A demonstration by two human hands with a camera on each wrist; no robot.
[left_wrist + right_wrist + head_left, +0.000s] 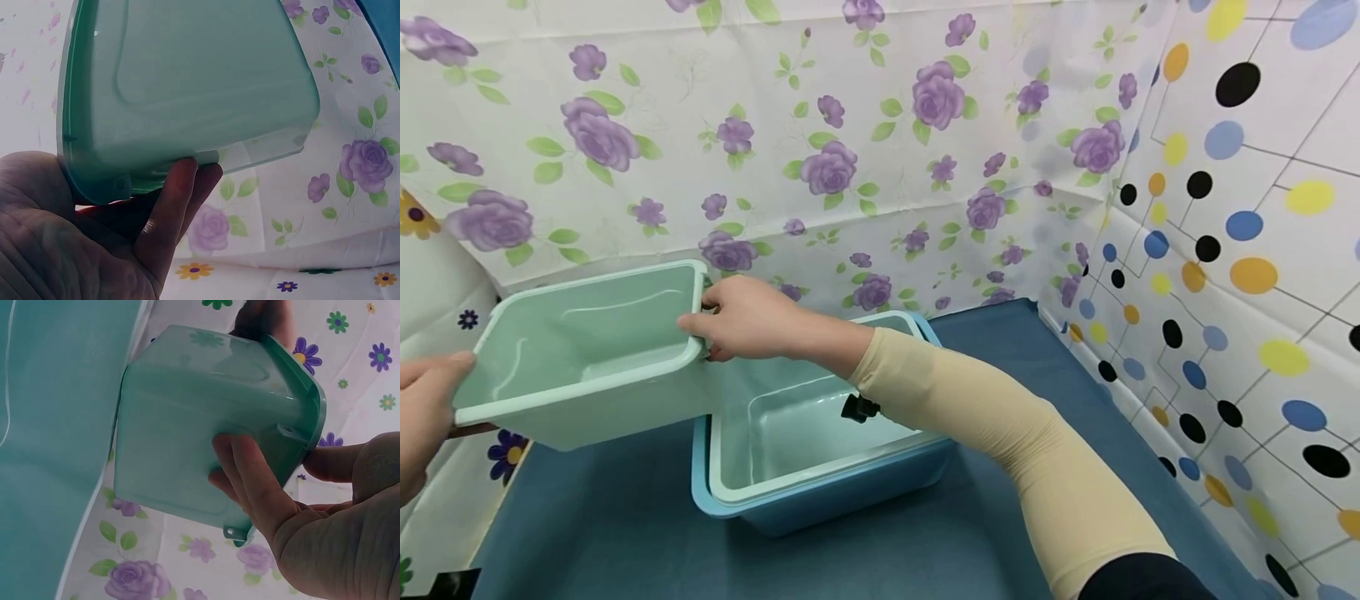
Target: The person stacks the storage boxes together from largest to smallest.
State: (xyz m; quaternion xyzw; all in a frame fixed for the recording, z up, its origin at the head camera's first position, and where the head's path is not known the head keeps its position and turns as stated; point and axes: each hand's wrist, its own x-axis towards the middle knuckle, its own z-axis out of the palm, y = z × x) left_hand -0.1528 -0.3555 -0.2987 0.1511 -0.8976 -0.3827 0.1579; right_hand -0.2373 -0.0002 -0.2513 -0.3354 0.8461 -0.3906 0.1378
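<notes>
Between both hands hangs a small pale green plastic bin [625, 404], held by its two short ends over the left side of the table. My left hand [424, 417] grips its left end, thumb at the rim; in the left wrist view the fingers [165, 219] reach under that rim against the outer wall. At the other end, my right hand [756, 318] pinches the rim, with its thumb on top. Fingers [256, 475] press the bin's outer end wall in the right wrist view. Below my right forearm stands a larger pale green bin [808, 429], nested in a blue bin [850, 504].
A dark blue cloth [985, 542] covers the table. Behind it hangs a floral sheet [880, 225], and a dotted sheet [1247, 275] closes off the right side. The small bin's right end overlaps the nested bins in the head view.
</notes>
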